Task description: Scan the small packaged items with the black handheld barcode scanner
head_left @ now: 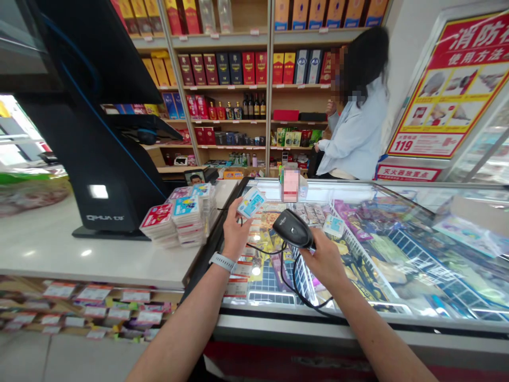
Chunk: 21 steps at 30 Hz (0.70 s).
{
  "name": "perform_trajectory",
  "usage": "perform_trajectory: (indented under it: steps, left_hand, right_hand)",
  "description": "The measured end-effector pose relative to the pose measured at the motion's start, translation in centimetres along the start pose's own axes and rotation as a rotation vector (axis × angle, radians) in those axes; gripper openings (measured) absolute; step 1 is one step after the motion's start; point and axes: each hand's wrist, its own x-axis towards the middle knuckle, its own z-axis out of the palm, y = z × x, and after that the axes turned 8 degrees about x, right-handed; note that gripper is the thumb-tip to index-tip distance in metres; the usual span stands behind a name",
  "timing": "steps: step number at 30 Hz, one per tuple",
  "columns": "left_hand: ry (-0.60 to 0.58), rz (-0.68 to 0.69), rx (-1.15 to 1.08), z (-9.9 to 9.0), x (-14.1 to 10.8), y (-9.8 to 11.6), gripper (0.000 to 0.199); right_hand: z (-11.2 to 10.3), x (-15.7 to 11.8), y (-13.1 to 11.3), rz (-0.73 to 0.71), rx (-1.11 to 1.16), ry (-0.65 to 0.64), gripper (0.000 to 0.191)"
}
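My right hand [326, 259] is wrapped round the grip of a black barcode scanner [294, 229], its head pointing left above the freezer glass. My left hand [235, 228], with a pale watch strap at the wrist, pinches a small flat white-and-blue pack [252, 202] that has printing on its face. A similar light-blue pack [334, 225] lies on the glass to the right of the scanner. Left of my left hand, several stacked flat packs [186, 220] in red, blue and pink stand on the white counter. The scanner's black cable [295, 284] loops across the glass.
A glass-topped freezer [318, 305] holds wire baskets of packaged food. On the left counter [115, 260] stands a large black checkout terminal [99, 159]. An open box [473, 225] sits at the right. Beyond the freezer, a person [353, 127] stands before shelves [228, 90] of boxed bottles.
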Motion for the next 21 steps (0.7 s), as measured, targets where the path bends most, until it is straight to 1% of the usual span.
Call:
perform_trajectory:
  steps: [9, 13, 17, 21]
  left_hand:
    - [0.005, -0.001, 0.016, -0.06, -0.02, 0.44, 0.066]
    - [0.0, -0.007, 0.028, -0.13, 0.04, 0.66, 0.065]
    - [0.003, -0.019, 0.032, -0.16, 0.09, 0.7, 0.064]
    - [-0.01, -0.022, 0.024, -0.18, 0.05, 0.67, 0.063]
  right_hand:
    - [-0.17, 0.06, -0.34, 0.014, -0.035, -0.002, 0.025]
    - [0.0, 0.02, -0.09, 0.004, -0.032, -0.011, 0.024]
    - [0.14, -0.04, 0.06, 0.011, -0.023, -0.024, 0.028]
    - [0.08, -0.1, -0.11, 0.026, -0.008, -0.033, 0.026]
